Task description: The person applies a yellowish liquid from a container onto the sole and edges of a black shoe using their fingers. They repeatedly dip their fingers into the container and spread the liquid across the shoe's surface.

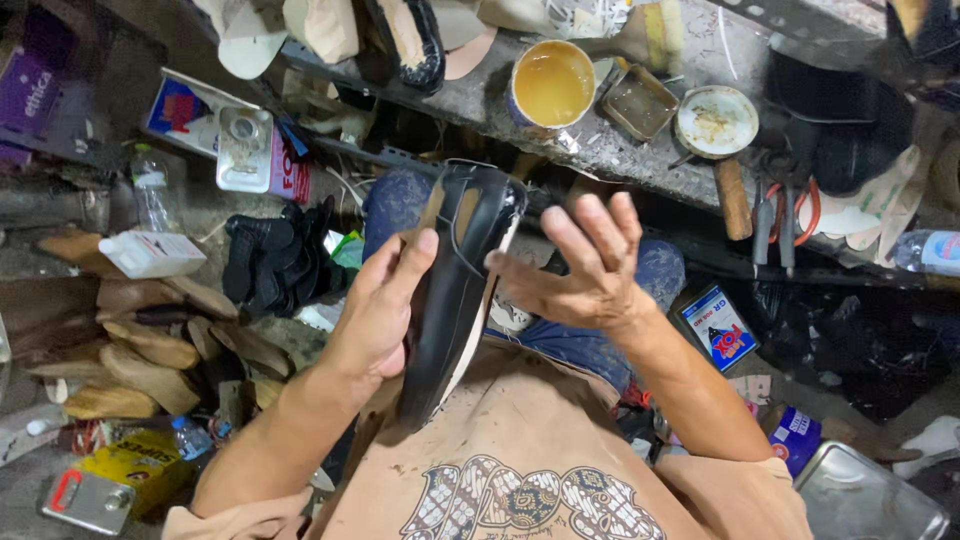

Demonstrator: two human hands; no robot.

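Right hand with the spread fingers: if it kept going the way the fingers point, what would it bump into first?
Probably the black shoe held by the left hand; the right hand has fingertips almost at its edge, though depth is unclear.

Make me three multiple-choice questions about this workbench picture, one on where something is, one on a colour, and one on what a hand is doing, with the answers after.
1. Where is the open can of yellow glue?
A. On the bench beyond the shoe
B. On the person's lap
C. On the floor at lower left

2. What colour is the shoe upper?
A. Red
B. Black
C. White

3. How is the right hand?
A. Closed in a fist around pliers
B. Open, fingers spread beside the shoe
C. Resting flat on the bench

Answers:
1 A, the can stands on the grey bench beyond the shoe's raised end.
2 B, the upper held in the left hand is glossy black.
3 B, the palm is open and holds nothing.
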